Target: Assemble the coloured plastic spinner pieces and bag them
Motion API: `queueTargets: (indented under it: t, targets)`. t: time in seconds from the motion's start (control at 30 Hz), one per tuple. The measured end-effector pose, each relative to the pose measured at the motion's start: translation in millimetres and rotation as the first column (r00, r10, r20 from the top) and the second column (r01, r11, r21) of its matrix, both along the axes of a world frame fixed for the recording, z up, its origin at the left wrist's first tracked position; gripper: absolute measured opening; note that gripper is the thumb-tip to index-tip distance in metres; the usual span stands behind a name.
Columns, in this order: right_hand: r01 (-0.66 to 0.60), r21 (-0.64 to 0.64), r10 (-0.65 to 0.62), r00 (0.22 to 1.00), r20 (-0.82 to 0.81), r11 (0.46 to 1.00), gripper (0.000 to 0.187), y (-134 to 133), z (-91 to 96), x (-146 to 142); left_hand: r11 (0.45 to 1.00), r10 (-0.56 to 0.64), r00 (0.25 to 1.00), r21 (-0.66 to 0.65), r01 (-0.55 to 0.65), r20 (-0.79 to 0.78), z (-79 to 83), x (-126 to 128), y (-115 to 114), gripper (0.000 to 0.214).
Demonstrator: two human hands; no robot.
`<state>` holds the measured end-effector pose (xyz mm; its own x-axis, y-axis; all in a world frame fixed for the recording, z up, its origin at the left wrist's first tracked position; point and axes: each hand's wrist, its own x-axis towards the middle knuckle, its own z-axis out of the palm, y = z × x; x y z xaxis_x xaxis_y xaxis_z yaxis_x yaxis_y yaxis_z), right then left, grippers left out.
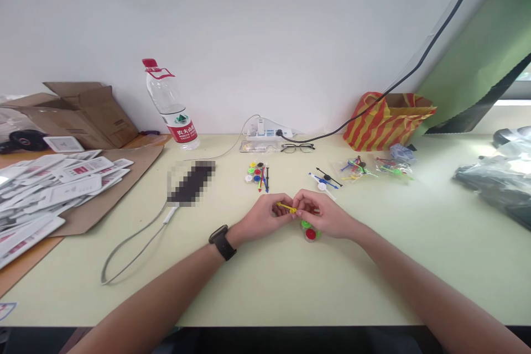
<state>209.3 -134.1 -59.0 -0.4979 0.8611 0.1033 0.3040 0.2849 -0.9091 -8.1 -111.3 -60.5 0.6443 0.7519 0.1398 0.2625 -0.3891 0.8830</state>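
A small yellow plastic arrow (285, 207) is held between both hands above the table. My left hand (265, 214) curls round its outer part, fingers closed. My right hand (321, 213) pinches near its round end; the fingertips partly hide it. Something red shows between the right fingers, too covered to make out. Just below the right hand, on the tabletop, are green and red round pieces (311, 234), partly hidden by that hand. Beyond the hands lie colored discs (257, 172) beside red and blue arrows (266, 180). Farther right sit blue, black and white arrow pieces (323, 183).
Plastic bags with colored arrows (355, 167) lie at right, near a striped paper bag (381, 121). A power strip (269, 134), eyeglasses (297, 148) and a large bottle (178, 116) stand along the wall. At left are a cable (124, 243), white tags (70, 188) and a cardboard box (83, 116).
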Motion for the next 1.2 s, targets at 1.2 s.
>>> queueTargets:
  t: [1.2]
  targets:
    - [-0.003, 0.023, 0.003, 1.000, 0.008, 1.000, 0.013, 1.5, -8.3, -1.2, 0.997, -0.001, 0.998, 0.083, 0.005, -0.056, -2.2, -0.7, -2.7, 0.017]
